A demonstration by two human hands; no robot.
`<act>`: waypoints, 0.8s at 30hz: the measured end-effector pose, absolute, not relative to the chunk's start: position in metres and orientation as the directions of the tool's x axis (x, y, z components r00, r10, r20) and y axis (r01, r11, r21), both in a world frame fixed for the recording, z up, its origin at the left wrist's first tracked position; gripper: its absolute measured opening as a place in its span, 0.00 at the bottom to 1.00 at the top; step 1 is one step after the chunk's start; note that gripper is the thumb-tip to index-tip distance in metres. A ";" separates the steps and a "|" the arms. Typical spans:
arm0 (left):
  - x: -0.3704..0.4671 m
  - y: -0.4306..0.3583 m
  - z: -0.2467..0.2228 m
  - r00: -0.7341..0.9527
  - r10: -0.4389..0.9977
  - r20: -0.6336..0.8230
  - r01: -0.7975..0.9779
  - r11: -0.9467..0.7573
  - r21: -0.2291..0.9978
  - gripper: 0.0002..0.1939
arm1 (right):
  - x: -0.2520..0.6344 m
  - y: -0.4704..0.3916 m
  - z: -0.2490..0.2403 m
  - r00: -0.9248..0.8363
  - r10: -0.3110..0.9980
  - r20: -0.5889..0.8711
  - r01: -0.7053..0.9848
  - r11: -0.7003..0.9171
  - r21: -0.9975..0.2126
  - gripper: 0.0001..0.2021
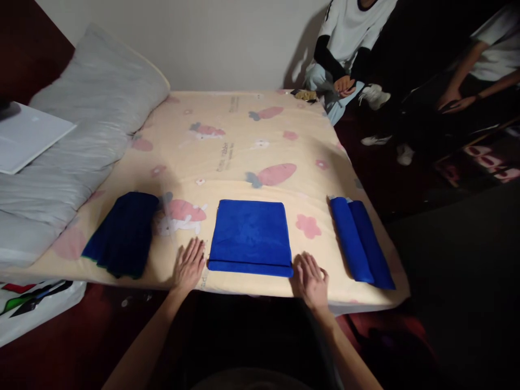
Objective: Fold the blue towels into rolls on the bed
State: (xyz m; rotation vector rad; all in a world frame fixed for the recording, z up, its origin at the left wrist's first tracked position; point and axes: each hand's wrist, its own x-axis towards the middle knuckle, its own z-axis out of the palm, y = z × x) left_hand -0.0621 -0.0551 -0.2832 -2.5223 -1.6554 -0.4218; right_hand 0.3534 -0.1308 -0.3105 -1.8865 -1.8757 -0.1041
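A blue cloth [251,233] lies flat as a near-square on the patterned bed sheet [235,179], with a narrow fold along its near edge. Just left of it my left hand [190,266] rests on the sheet, fingers spread and holding nothing. My right hand [312,279] lies on the sheet beside the cloth's right side, open and empty. A darker blue cloth [125,233], loosely gathered, is farther left. To the right are blue rolled or folded cloths [359,241], side by side near the bed's edge.
Grey bedding [101,92] is piled at the left with a white flat object [30,135] on it. One person [345,54] sits by the bed's far right corner, another [483,76] farther right. A plastic bag [40,309] lies below the bed's left edge.
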 end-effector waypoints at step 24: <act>-0.011 -0.073 -0.280 0.598 0.792 0.120 0.791 -0.608 0.068 0.19 | 0.319 -0.122 -0.284 -0.253 0.954 0.158 0.936 0.283 -0.208 0.13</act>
